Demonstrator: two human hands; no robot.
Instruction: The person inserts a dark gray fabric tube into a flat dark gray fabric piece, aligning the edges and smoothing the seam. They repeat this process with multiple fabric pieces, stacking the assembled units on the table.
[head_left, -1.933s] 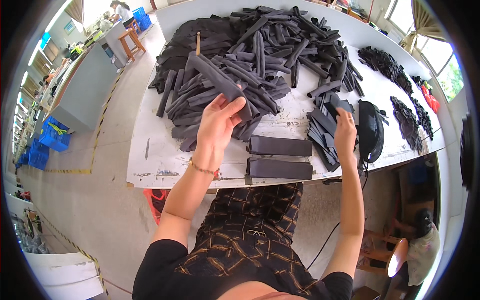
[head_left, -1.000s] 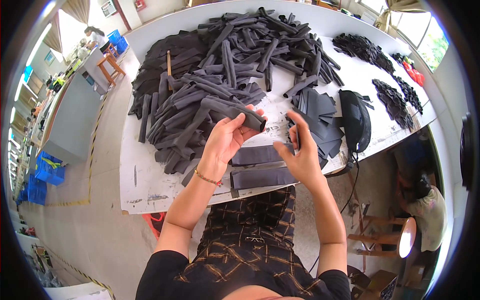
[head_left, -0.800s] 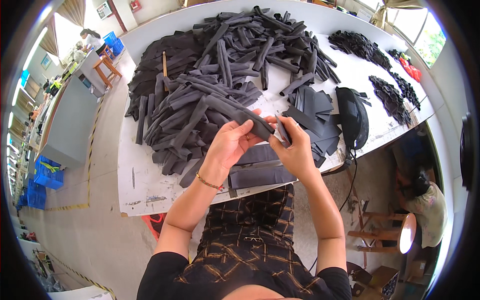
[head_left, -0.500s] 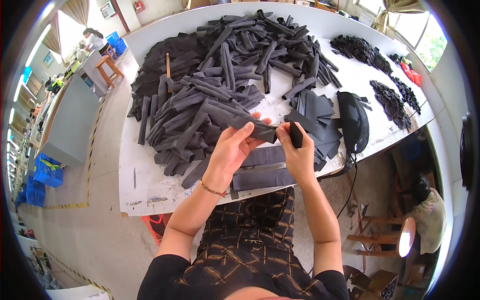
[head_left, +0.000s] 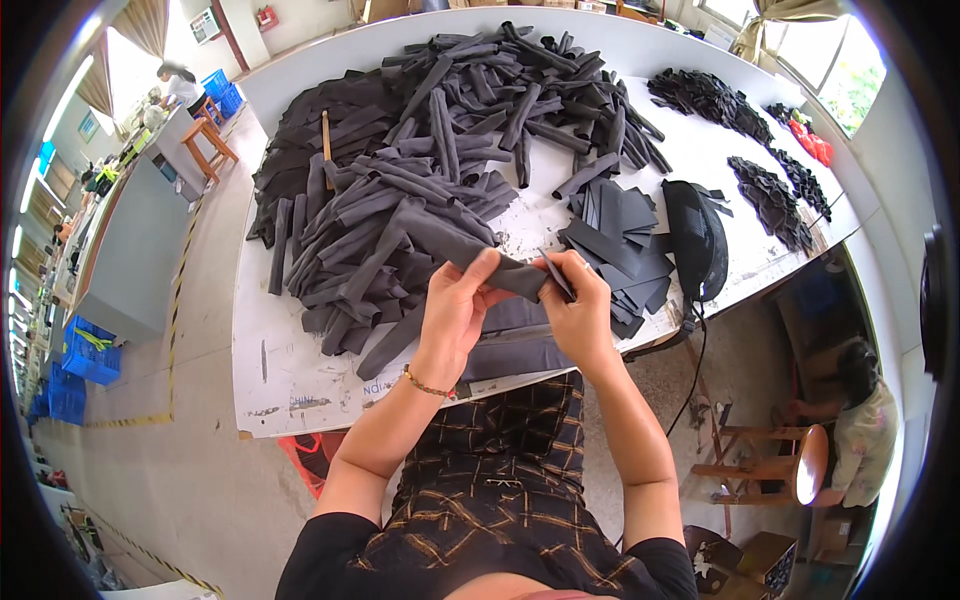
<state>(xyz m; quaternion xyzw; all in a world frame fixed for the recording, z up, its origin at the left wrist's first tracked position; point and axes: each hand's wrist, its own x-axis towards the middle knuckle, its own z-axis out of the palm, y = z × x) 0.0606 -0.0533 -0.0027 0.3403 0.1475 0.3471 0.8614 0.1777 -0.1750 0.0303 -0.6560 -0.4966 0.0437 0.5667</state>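
Observation:
A dark grey fabric sleeve (head_left: pixel 440 235) stretches from the pile down to the right between my hands. My left hand (head_left: pixel 455 305) pinches it with the thumb on top, fingers behind. My right hand (head_left: pixel 582 308) grips its right end and also holds a thin flat dark piece (head_left: pixel 556 276), seen nearly edge-on between thumb and fingers. How far that piece reaches into the sleeve's end, if at all, I cannot tell. Beneath my hands, flat grey fabric strips (head_left: pixel 515 355) lie along the table's front edge. Right of my right hand is a spread of flat dark rectangular pieces (head_left: pixel 610 245).
A heap of grey fabric sleeves (head_left: pixel 480 110) covers much of the white table (head_left: pixel 290 385), with a wooden stick (head_left: pixel 325 140) on it. A black mesh pouch (head_left: pixel 695 240) lies at the right, its cord hanging down. Small black piles (head_left: pixel 770 205) lie beyond. Someone sits at lower right (head_left: pixel 865 430).
My right hand has moved left and slightly down, closer to my left hand. The flat piece in it has turned from broadside to nearly edge-on. The whole view has shifted slightly.

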